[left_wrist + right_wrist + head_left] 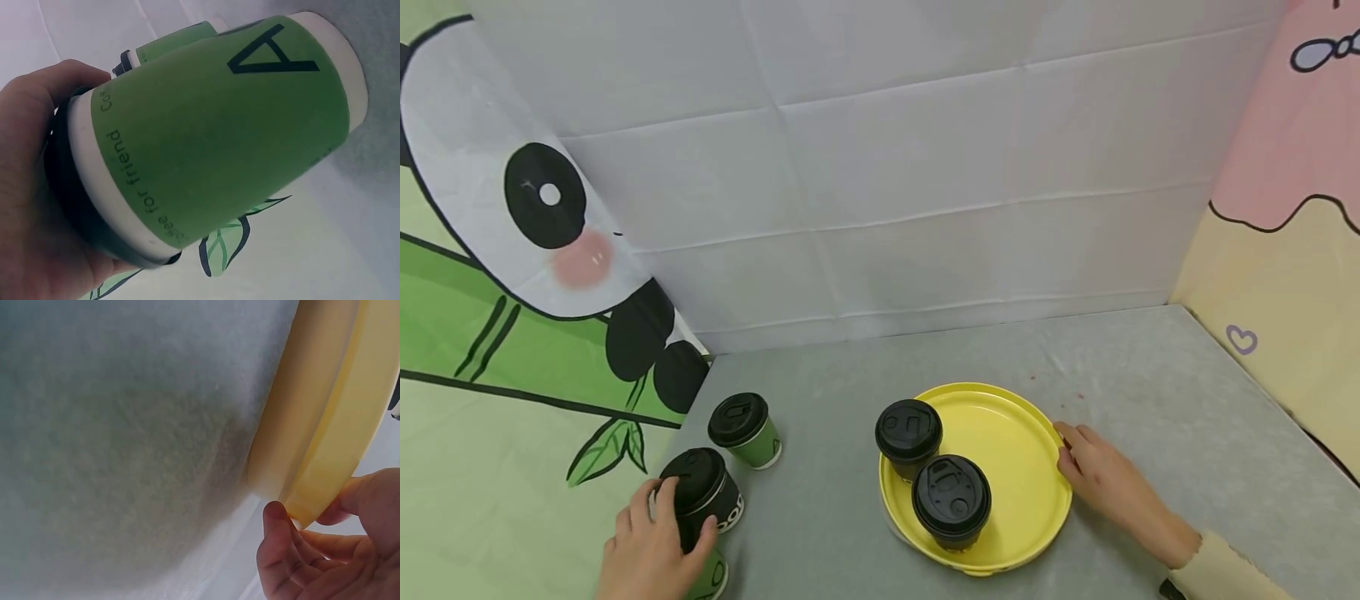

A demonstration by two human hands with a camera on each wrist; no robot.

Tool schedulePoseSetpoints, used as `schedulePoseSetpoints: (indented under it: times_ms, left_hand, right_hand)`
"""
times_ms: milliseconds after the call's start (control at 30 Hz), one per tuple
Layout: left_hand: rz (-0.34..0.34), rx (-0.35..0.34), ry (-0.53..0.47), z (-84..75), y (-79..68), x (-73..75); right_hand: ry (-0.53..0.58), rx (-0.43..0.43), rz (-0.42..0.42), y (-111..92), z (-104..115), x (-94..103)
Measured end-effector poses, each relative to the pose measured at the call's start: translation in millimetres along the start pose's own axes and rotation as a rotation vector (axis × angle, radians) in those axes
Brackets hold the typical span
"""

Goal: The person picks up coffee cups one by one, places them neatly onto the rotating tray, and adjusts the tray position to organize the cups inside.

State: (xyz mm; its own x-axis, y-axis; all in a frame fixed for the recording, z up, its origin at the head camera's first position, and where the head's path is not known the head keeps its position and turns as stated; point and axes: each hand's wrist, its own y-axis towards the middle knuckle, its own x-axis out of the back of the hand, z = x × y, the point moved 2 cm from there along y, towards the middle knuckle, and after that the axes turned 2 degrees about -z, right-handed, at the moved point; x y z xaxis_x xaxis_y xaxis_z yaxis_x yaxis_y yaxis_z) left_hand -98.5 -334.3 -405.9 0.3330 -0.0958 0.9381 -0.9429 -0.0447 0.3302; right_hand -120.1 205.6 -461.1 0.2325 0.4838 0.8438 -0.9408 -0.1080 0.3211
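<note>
- While pinching yellow tray (1015, 467), right, with right hand (1108, 483), gripped green cup (225, 131), near left, with left hand (651, 542).
- Showed "friend" lettering (128, 165) only in left wrist view.
- Mostly hid green cup from head view.

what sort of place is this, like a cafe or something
Probably a small staged booth rather than a working cafe: a creased white backdrop and a cartoon-printed panel close in a grey work surface holding lidded cups.
</note>
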Motion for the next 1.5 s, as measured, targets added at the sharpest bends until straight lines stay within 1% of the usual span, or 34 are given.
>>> schedulePoseSetpoints:
  times_ms: [100,167,300,433,533,700,800,867,967,1100,1167,1233,1333,1400,1500]
  left_hand:
    - [-0.056,0.007,-0.007,1.0,-2.7,-0.3]
    - [-0.056,0.029,-0.009,1.1,-4.0,-0.8]
    - [-0.036,0.096,-0.023,0.9,-6.8,-2.0]
    - [-0.053,0.135,-0.035,0.6,-10.3,-2.8]
    - [-0.053,0.142,-0.027,-0.2,-11.3,-2.4]
    - [-0.048,0.141,-0.013,-2.2,-11.5,-2.0]
    - [-0.062,0.129,-0.01,-2.5,-11.7,-2.5]
    - [-0.059,0.123,-0.01,-2.1,-11.9,-2.5]
    - [-0.032,0.127,-0.006,-1.2,-12.6,-2.4]
    - [0.048,0.167,0.003,1.1,-12.7,-2.5]
    - [0.095,0.176,0.008,3.0,-12.3,-2.8]
    - [0.138,0.165,0.009,5.6,-12.3,-2.6]
    - [0.184,0.128,0.009,9.4,-12.2,-1.8]
    - [0.186,0.096,0.009,10.8,-12.5,-0.9]
    - [0.143,0.059,0.007,10.4,-13.6,0.7]
  right_hand:
    - [0.0,-0.004,-0.012,-3.8,0.5,0.4]
    - [0.002,-0.006,-0.016,-6.3,0.9,0.7]
    - [-0.003,-0.01,-0.025,-11.6,2.4,1.1]
    - [0.0,-0.041,-0.005,-16.9,3.4,0.2]
    - [0.005,-0.049,-0.004,-20.6,4.3,-0.1]
    - [0.006,-0.033,-0.026,-27.4,6.7,0.2]
    - [0.0,-0.036,-0.029,-30.5,8.8,-0.3]
    - [-0.009,-0.038,-0.027,-32.0,10.4,-0.6]
    - [-0.021,-0.048,-0.019,-34.0,12.8,-0.8]
    - [-0.035,-0.048,-0.029,-37.8,15.5,-0.7]
    - [-0.041,-0.047,-0.036,-40.0,16.9,-0.7]
    - [-0.045,-0.051,-0.036,-42.3,18.4,-0.8]
    - [-0.045,-0.066,-0.031,-45.6,21.0,-1.0]
    - [-0.044,-0.081,-0.023,-47.0,22.7,-0.9]
    - [-0.041,-0.103,-0.004,-47.5,24.8,-0.9]
